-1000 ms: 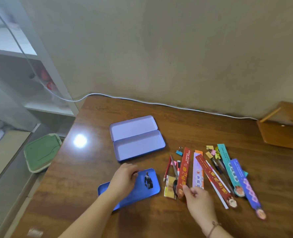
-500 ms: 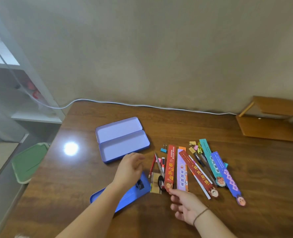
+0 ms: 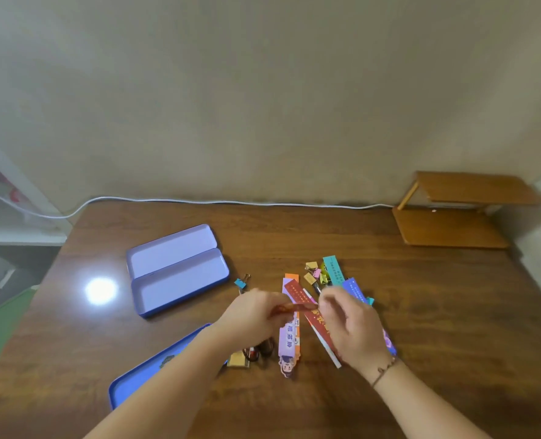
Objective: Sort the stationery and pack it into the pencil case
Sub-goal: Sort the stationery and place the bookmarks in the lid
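The open lilac pencil case (image 3: pixel 177 270) lies at the desk's middle left. To its right is a pile of stationery: a lilac bookmark (image 3: pixel 289 340), a red bookmark (image 3: pixel 313 321), a teal bookmark (image 3: pixel 334 270), a blue bookmark (image 3: pixel 353 288) and small binder clips (image 3: pixel 312 274). My left hand (image 3: pixel 256 315) and my right hand (image 3: pixel 348 327) meet just above the pile. Between them they pinch another red bookmark (image 3: pixel 294 307), held level by its two ends; it is blurred. My right hand hides the near ends of the blue and red bookmarks.
A dark blue tray (image 3: pixel 142 375) lies at the near left, partly under my left forearm. A lone blue binder clip (image 3: pixel 240 282) sits between case and pile. A wooden stand (image 3: pixel 452 223) fills the far right corner. A white cable (image 3: pixel 231 202) runs along the wall.
My left hand left the blue tray and moved right to the pile. My right hand lifted a red bookmark off the desk, and both hands now hold it.
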`<state>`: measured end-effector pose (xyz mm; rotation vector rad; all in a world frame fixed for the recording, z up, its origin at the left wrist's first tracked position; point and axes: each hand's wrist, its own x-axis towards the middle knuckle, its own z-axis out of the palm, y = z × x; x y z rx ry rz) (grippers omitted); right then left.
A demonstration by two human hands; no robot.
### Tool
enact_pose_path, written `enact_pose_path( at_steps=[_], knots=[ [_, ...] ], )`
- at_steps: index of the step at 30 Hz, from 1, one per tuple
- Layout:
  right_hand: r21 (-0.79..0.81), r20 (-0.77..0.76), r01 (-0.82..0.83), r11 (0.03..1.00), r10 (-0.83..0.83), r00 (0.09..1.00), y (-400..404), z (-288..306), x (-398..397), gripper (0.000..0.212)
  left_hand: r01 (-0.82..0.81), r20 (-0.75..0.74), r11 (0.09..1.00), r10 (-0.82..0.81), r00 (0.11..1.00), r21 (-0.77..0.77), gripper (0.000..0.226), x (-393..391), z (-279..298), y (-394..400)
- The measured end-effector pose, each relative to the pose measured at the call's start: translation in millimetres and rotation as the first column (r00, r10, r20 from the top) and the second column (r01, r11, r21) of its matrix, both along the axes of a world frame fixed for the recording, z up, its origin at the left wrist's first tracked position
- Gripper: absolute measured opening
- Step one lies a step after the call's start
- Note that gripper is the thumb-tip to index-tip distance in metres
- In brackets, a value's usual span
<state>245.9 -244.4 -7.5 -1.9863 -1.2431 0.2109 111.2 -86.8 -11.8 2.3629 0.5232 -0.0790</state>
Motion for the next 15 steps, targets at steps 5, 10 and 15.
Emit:
enact_pose_path(
  at_steps=[5, 10, 15],
  knots=[
    [-0.745, 0.209, 0.281, 0.604, -0.189, 0.959, -15, -31, 26, 0.036, -0.486, -0.183, 0.383, 0.606, 0.774, -0.786, 0.018, 3, -13, -7],
    [-0.794, 0.13, 0.299, 0.529, -0.334, 0.934, -46, -69, 17, 0.056, -0.258, -0.405, -0.315, 0.631, 0.662, -0.913, 0.048, 4, -39, -10],
    [-0.591, -0.336, 0.284, 0.755, -0.55, 0.764, -50, -63, 24, 0.025, -0.179, -0.405, -0.389, 0.64, 0.653, -0.904, 0.073, 9, -49, -14]
  ],
)
